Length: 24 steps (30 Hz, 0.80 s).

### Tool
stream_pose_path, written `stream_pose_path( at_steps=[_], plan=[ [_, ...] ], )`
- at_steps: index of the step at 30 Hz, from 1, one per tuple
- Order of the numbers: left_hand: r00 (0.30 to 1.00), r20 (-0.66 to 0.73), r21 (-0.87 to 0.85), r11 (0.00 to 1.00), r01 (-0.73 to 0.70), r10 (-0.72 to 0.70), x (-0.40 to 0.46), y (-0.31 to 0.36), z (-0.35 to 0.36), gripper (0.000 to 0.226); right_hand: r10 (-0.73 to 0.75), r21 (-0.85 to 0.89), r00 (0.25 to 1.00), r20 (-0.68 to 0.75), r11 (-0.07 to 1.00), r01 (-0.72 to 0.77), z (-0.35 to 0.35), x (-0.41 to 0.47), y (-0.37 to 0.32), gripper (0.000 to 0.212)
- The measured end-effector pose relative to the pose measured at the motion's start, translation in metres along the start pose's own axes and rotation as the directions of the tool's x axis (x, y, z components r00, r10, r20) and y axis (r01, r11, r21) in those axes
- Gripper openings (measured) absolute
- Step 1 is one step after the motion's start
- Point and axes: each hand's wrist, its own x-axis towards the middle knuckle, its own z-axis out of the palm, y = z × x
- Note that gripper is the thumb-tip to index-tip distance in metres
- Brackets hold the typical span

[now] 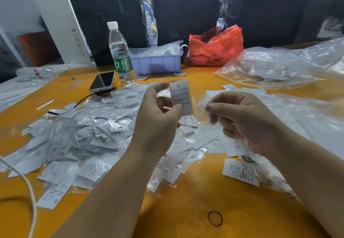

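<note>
Label point(181, 96) (marked L) pinched by left hand point(158, 111), upright.

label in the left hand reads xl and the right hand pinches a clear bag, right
Not quite. The head view shows the label in the left hand reads L, not XL. The right hand does pinch a clear bag.

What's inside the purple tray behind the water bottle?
Clear plastic bags holding white labels rise above the rim of the purple tray, and a white strip hangs over its right corner. Anything below the rim is hidden by the tray's front wall.
</note>
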Motion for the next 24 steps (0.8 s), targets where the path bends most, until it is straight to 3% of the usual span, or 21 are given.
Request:
stream_pose_path(
  at_steps=[4,9,14,19,24],
  plan=[
    [1.000,-0.021,0.035,0.999,0.008,-0.008,0.001,-0.001,-0.001,0.046,0.009,-0.003,1.000,0.028,1.000,-0.009,-0.001,0.000,0.000,0.019],
    [1.000,0.005,0.013,1.000,-0.003,0.003,0.001,-0.001,0.000,0.023,0.006,-0.001,0.999,0.035,1.000,-0.006,-0.001,0.001,0.001,0.016],
    [1.000,0.008,-0.009,1.000,-0.013,0.013,0.004,0.002,-0.004,0.018,-0.010,-0.004,0.997,0.078,1.000,0.010,0.000,-0.001,0.000,0.016],
    [0.994,0.108,0.122,0.992,-0.017,0.004,0.009,0.011,-0.017,0.018,0.013,-0.010,0.987,0.162,1.000,-0.012,-0.001,-0.001,-0.003,0.016],
    [0.960,0.272,0.320,0.934,-0.161,0.072,0.010,0.013,-0.025,0.022,0.059,0.059,0.947,0.317,0.995,-0.082,-0.008,-0.003,-0.010,0.011]
  ],
)
